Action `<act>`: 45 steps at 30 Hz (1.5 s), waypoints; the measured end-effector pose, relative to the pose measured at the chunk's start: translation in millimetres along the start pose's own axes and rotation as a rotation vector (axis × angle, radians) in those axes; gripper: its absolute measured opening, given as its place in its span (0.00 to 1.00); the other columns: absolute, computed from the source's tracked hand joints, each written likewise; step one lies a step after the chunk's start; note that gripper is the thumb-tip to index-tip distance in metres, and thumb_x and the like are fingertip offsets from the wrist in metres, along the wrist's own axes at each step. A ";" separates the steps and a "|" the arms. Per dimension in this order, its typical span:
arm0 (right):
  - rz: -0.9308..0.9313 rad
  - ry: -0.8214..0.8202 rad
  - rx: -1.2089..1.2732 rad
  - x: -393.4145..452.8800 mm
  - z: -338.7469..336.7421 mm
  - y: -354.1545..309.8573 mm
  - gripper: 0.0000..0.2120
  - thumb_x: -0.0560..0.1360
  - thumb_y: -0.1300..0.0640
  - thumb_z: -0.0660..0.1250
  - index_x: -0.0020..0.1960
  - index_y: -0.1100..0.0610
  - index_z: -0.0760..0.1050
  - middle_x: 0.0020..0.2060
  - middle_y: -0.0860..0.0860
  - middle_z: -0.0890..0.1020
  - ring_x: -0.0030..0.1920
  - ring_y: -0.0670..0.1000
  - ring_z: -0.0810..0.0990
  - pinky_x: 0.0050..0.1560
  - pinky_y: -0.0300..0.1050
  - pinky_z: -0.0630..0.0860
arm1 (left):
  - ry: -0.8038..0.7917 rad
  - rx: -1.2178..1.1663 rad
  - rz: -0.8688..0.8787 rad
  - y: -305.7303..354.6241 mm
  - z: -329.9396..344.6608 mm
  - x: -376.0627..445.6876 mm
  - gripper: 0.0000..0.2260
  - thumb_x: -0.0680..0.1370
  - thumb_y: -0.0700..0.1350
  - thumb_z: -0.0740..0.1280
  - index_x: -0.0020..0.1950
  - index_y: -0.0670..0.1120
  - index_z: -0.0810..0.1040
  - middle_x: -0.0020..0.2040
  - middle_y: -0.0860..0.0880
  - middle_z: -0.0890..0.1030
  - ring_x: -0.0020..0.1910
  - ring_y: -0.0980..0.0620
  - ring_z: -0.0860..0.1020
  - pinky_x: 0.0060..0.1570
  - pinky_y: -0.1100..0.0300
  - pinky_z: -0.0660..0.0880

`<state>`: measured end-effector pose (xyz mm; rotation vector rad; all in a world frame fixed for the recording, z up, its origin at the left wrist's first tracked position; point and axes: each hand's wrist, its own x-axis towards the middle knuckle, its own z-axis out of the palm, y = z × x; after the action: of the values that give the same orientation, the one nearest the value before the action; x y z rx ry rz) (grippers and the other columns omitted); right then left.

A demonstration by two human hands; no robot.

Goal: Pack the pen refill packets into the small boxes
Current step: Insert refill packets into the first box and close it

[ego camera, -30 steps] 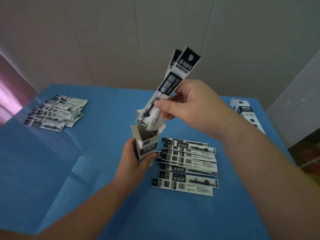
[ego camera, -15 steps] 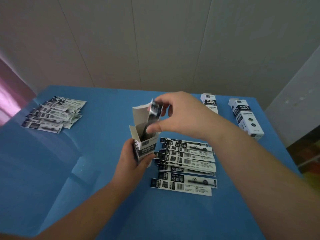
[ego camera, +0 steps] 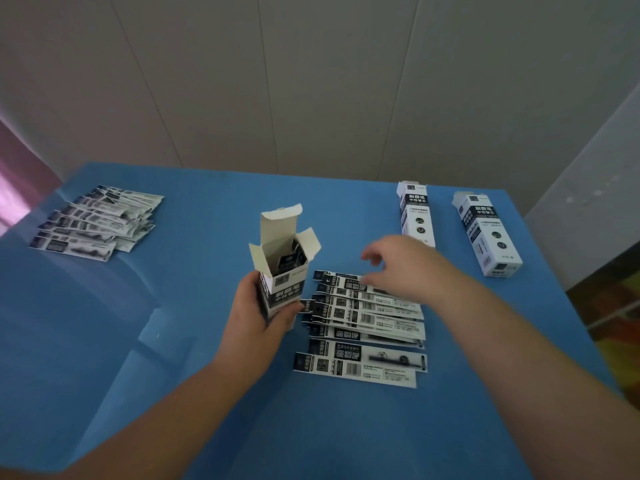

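Two closed boxes, one point(ego camera: 415, 216) beyond and to the right of the open box point(ego camera: 282, 268) and another point(ego camera: 486, 233) farther right still, lie flat on the blue counter point(ego camera: 207, 375); they look packed, though their contents are hidden. Dark packet ends show down inside the open box, so it is at least partly filled, with its top flaps not yet folded shut. Plenty is left: a fanned row of refill packets point(ego camera: 363, 327) lies just right of the open box, touching its lower corner, and a second pile point(ego camera: 97, 221) sits well to its left, near the counter's far corner.

The left hand point(ego camera: 258, 320) grips the open box upright around its lower half. The right hand point(ego camera: 398, 268) hovers over the far end of the near row, fingers loosely spread and holding nothing; whether a fingertip touches the top packet is unclear.

A second ago the right hand was lowering a packet into the open box's mouth, and half a second ago pushing it down. That packet is now inside, and the hand has swung right toward the row, by my reading for the next one.
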<state>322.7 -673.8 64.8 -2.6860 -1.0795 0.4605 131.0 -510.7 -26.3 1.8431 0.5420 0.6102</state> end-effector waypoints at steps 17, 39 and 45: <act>-0.060 0.070 -0.331 -5.6 49.1 22.7 0.07 0.77 0.54 0.65 0.45 0.55 0.81 0.42 0.50 0.75 0.43 0.53 0.78 0.42 0.49 0.79 | 0.015 0.010 -0.004 -2.4 2.5 -0.6 0.21 0.76 0.42 0.74 0.59 0.61 0.68 0.53 0.70 0.78 0.55 0.67 0.78 0.49 0.76 0.73; -0.221 0.231 0.947 -53.4 -44.6 -21.6 0.03 0.74 0.53 0.76 0.44 0.46 0.84 0.40 0.44 0.87 0.34 0.40 0.82 0.34 0.36 0.77 | 0.011 0.030 -0.008 -8.6 4.3 0.2 0.22 0.76 0.43 0.74 0.64 0.55 0.67 0.58 0.60 0.77 0.56 0.68 0.77 0.48 0.76 0.73; -0.385 0.280 1.157 -55.5 -59.9 -55.4 0.10 0.67 0.48 0.76 0.45 0.53 0.83 0.41 0.51 0.88 0.39 0.51 0.83 0.35 0.37 0.78 | 0.000 0.023 0.004 -3.8 3.6 -1.2 0.29 0.77 0.44 0.74 0.58 0.77 0.64 0.56 0.71 0.76 0.58 0.68 0.76 0.49 0.76 0.74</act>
<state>271.2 -677.9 148.9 -1.4430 -0.8229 0.4231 132.1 -512.8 -31.1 1.8667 0.5475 0.6093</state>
